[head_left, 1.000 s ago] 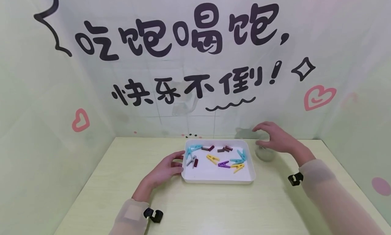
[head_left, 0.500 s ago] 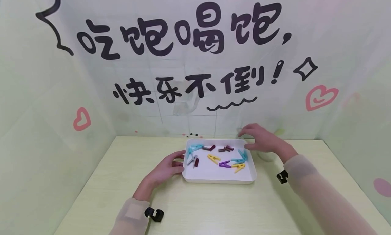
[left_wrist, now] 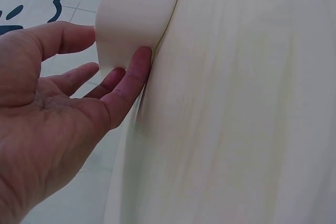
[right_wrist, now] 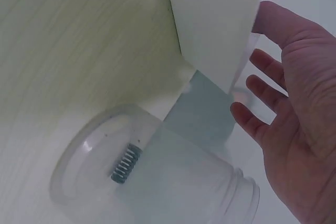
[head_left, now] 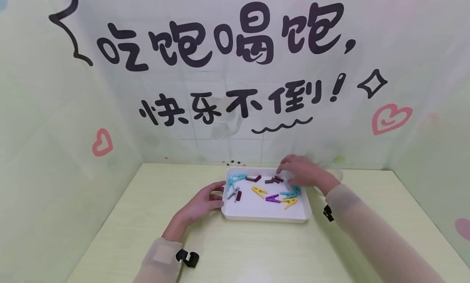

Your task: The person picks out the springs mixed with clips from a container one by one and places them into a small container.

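In the head view, a white rectangular tray (head_left: 249, 212) lies on the table. It holds clothespins in several colors, among them a yellow clothespin (head_left: 259, 190) and a purple clothespin (head_left: 273, 198), and small dark coil springs (head_left: 269, 181). My left hand (head_left: 201, 202) touches the tray's left outer wall with extended fingertips (left_wrist: 140, 59). Over the tray's back right corner hovers my right hand (head_left: 302, 171), its fingers loosely bent with nothing visible between them. Below that hand, in the right wrist view, a clear jar (right_wrist: 184, 182) has one coil spring (right_wrist: 126, 163) inside.
The pale wooden table (head_left: 235, 250) extends in front of the tray and to both sides. A printed white curtain (head_left: 176, 148) closes off the back, with curtains at left and right too. The jar stands right beside the tray, partly behind my right arm in the head view.
My right hand has moved left from above the jar to over the tray's back right corner. My left hand has stayed at the tray's left wall. The head view has shifted slightly.
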Demonstrator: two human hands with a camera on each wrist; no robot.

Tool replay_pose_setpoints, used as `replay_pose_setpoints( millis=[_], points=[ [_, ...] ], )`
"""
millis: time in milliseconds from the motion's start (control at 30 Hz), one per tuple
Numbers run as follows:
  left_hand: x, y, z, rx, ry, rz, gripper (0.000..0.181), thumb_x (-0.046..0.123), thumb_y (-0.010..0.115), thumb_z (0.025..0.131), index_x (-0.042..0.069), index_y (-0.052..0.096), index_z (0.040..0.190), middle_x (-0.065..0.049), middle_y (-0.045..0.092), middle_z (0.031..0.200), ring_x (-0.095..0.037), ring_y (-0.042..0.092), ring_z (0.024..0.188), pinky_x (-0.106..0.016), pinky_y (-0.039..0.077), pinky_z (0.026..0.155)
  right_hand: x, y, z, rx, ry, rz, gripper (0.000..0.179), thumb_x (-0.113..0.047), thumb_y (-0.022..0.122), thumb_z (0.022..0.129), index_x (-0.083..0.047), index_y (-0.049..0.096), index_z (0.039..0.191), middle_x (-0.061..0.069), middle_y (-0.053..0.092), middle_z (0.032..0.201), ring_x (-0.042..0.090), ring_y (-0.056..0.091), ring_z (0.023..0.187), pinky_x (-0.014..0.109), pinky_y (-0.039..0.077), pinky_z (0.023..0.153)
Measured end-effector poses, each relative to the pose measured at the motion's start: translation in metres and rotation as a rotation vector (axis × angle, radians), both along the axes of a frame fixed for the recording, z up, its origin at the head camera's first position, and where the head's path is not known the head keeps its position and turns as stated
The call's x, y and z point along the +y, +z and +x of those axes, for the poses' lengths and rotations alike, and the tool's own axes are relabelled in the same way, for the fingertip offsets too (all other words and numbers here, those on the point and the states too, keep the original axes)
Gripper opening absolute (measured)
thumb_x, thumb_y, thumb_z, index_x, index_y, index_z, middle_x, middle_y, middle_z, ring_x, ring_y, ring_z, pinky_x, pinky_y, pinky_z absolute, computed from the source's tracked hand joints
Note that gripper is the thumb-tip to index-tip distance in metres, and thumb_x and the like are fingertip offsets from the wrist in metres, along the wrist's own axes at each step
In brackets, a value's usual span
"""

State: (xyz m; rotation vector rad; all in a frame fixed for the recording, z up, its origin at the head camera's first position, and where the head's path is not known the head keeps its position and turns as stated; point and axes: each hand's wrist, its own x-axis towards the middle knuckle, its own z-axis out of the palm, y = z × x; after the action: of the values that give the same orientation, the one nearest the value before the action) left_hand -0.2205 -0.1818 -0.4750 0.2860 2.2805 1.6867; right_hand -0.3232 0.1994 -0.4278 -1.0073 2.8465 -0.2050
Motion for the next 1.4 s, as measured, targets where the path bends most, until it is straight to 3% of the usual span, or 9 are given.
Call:
replay_pose_setpoints(
  millis=[300,833,1000,1133,1300,1400],
  points=[
    [0.004,0.000,-0.001,0.007,-0.001,0.008,0.066,-0.002,0.065,0.100,0.005,0.042,0.161,-0.018,0.050,0.151,-0.031,0.061,0.122,-0.039,0.059,0.098,-0.008,-0.007,-0.003,0.089,0.104,0.107,0.039,-0.015,0.081,0.094,-0.030,0.073,0.129,0.012,0.060,0.145,0.041,0.048,0.139,0.064,0.035,0.119],
    [0.007,0.002,0.001,0.007,-0.005,0.000,0.066,-0.002,0.065,0.100,0.003,0.041,0.161,-0.018,0.050,0.150,-0.031,0.060,0.122,-0.039,0.059,0.098,-0.014,-0.007,-0.002,0.123,0.107,0.155,0.031,-0.016,0.081,0.094,-0.026,0.076,0.123,0.011,0.062,0.140,0.038,0.051,0.135,0.063,0.040,0.117],
    [0.007,0.001,0.000,0.000,-0.006,0.005,0.066,-0.002,0.065,0.100,0.004,0.041,0.162,-0.018,0.050,0.151,-0.031,0.060,0.122,-0.039,0.059,0.098,-0.010,-0.004,-0.002,0.109,0.074,0.106,0.029,-0.018,0.084,0.091,-0.022,0.076,0.118,0.012,0.062,0.140,0.038,0.051,0.136,0.062,0.041,0.116],
    [0.005,0.001,0.000,-0.003,-0.006,0.006,0.066,-0.002,0.065,0.100,0.004,0.041,0.162,-0.018,0.050,0.151,-0.031,0.060,0.122,-0.039,0.059,0.097,-0.007,0.003,0.001,0.079,0.044,0.032,0.028,-0.020,0.085,0.089,-0.020,0.075,0.115,0.011,0.063,0.135,0.034,0.056,0.127,0.058,0.047,0.110],
    [0.004,0.002,0.002,-0.012,0.002,0.002,0.067,0.000,0.066,0.100,0.006,0.042,0.162,-0.017,0.049,0.152,-0.031,0.060,0.123,-0.038,0.060,0.097,-0.005,0.014,0.005,0.004,-0.010,-0.079,0.030,-0.018,0.085,0.089,-0.020,0.075,0.117,0.006,0.064,0.129,0.030,0.059,0.117,0.052,0.051,0.105],
    [0.003,0.002,0.003,-0.011,0.005,0.000,0.067,0.000,0.066,0.100,0.006,0.041,0.162,-0.018,0.049,0.152,-0.032,0.059,0.123,-0.038,0.060,0.096,-0.003,0.019,0.008,-0.059,-0.024,-0.156,0.031,-0.017,0.083,0.091,-0.017,0.075,0.121,0.003,0.065,0.126,0.031,0.059,0.119,0.052,0.050,0.107]
  ],
)
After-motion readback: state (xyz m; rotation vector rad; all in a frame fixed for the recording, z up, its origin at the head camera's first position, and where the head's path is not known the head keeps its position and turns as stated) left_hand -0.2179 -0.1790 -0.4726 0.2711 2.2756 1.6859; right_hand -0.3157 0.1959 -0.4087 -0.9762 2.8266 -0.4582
